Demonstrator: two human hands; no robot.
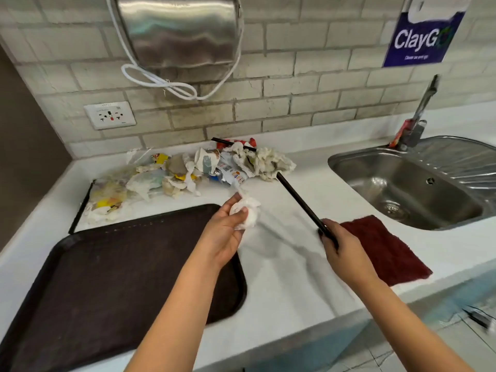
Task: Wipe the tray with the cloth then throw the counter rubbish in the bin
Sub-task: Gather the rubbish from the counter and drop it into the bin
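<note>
a crumpled white tissue point(248, 214) is pinched in the left hand point(228, 232) above the far right corner of the dark tray point(107, 264), which is cut off at the lower left. a black straw point(298, 201) is gripped in the closed right hand point(342, 249), its far end hidden under the rubbish pile point(188, 170). the red cloth point(383, 245) lies on the white surface point(281, 264), partly covered by the right hand.
</note>
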